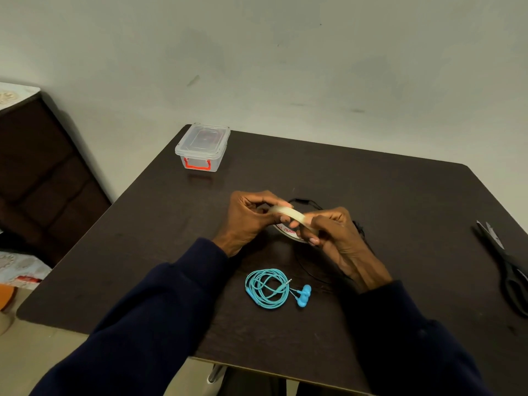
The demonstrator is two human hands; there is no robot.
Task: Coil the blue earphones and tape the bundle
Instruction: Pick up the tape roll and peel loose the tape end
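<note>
Head view, looking down on a dark brown wooden table [371,195]. Both hands, in dark navy sleeves, hold a roll of clear adhesive tape [291,217] above the tabletop: the left hand [248,218] pinches its upper rim between thumb and fingers, and the right hand [334,235] clamps its lower edge. Nearer the viewer, the coiled blue earphones [271,288] lie loose on the table, earbuds at the coil's right. A thin black cable [311,204] lies behind the hands. A clear lidded plastic box with red latch [203,147] stands at the far left corner; black-handled scissors [505,264] lie at the right edge.
</note>
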